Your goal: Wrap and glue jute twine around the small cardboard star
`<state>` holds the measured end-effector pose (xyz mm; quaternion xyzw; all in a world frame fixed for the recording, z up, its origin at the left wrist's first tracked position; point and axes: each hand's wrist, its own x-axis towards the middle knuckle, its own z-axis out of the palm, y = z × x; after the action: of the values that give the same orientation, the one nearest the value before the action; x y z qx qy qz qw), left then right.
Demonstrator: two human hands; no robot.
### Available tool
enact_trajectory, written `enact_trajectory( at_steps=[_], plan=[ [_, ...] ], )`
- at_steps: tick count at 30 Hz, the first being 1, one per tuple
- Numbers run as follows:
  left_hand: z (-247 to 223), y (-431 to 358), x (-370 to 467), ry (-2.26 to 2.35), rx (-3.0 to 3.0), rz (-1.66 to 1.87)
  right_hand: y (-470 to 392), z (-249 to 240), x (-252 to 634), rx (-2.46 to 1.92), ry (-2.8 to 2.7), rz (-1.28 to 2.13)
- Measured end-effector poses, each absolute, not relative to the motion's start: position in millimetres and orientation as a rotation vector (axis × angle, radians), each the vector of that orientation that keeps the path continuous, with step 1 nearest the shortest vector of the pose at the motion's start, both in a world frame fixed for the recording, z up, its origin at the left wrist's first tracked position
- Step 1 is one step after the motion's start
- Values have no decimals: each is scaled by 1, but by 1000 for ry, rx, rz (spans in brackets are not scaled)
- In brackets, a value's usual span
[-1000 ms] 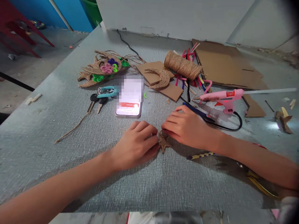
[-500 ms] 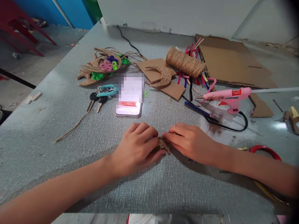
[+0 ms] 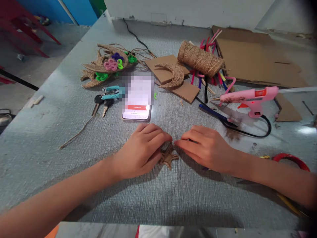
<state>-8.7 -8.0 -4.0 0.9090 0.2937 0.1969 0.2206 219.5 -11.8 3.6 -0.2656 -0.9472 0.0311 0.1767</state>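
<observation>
A small brown star (image 3: 168,158) edged with jute twine lies near the table's front, its left side and upper part partly hidden by my fingers. My left hand (image 3: 146,150) is closed on it, fingertips pinched together just above its top point. Facing it from the right, my right hand (image 3: 206,148) has thumb and index finger pressed together close to the left fingertips, a narrow gap between them. Whatever the right pinch holds is too small to make out.
Beyond my hands lie a phone (image 3: 136,115), keys (image 3: 106,107), a twine crescent (image 3: 178,75) on cardboard pieces and a twine spool (image 3: 200,59). A pink glue gun (image 3: 256,99) with a black cord sits right. Red-handled scissors (image 3: 289,157) are partly under my right forearm.
The star now shows more fully, lower between my hands and turned. My hands have drawn slightly apart, the right one shifting rightward. The camera view has moved a little.
</observation>
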Motion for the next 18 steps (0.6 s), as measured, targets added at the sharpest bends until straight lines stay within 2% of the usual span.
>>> enact_trajectory(
  at_steps=[18],
  plan=[
    [-1,-7,-6,772,2454,440,-12,2,217,-742,-2674,-18]
  ],
)
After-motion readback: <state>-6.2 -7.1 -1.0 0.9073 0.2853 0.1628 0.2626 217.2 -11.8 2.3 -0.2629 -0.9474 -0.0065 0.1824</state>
